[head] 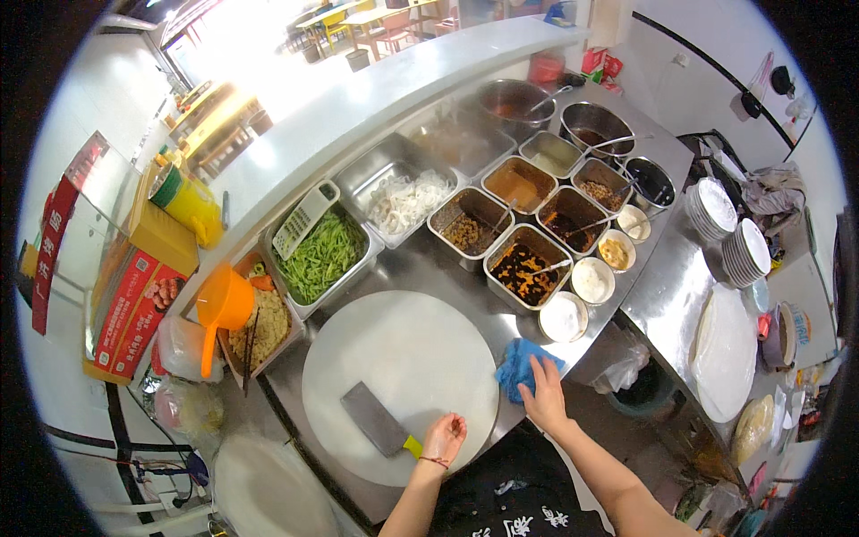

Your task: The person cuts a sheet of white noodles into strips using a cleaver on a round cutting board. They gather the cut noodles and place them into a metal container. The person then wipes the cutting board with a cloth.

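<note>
My left hand hovers over or rests on the near edge of a round white cutting board, fingers curled in and nothing visible in them. Just left of it lies a cleaver with a broad grey blade; its yellow-green handle is partly hidden by the hand. At the board's right edge, my right hand has its fingers and thumb on a crumpled blue cloth, gripping it on the steel counter.
Behind the board stand steel pans of shredded cucumber and white noodles. Sauce tubs and small white bowls line the right. An orange ladle and chopsticks lie over a left pan. Stacked bowls stand far right.
</note>
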`<state>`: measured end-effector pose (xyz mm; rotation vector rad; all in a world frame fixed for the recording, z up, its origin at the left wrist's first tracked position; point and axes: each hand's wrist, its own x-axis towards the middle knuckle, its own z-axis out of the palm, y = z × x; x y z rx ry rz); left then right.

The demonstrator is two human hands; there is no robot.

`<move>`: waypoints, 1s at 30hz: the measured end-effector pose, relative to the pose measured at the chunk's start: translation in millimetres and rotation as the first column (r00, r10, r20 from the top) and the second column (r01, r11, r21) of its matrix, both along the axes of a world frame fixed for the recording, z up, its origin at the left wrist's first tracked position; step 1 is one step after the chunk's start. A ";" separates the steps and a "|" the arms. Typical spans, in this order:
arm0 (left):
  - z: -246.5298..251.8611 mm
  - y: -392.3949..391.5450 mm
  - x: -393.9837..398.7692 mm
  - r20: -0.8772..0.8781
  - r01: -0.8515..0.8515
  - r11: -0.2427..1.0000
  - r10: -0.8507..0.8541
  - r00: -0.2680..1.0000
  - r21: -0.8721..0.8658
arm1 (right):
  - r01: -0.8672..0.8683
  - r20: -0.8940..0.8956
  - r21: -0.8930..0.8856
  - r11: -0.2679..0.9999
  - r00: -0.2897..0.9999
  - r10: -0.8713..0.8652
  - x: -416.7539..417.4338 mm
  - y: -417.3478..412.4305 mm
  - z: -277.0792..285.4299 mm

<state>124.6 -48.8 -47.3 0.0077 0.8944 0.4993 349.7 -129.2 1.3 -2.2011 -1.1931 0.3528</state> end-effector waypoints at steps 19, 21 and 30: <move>-17.4 0.9 3.8 -0.410 -0.260 0.959 0.282 0.868 0.111 | -0.540 0.051 0.201 0.817 0.839 0.542 -23.8 339.7 -67.7; -17.9 -0.4 7.1 -0.430 -0.295 0.951 0.305 0.850 0.092 | -0.611 0.075 0.192 0.768 0.790 0.609 -57.4 348.7 -41.9; -25.8 9.4 17.6 -0.596 -0.272 0.960 0.259 0.760 0.071 | -0.887 0.210 0.126 0.444 0.462 0.862 -120.3 404.1 -76.2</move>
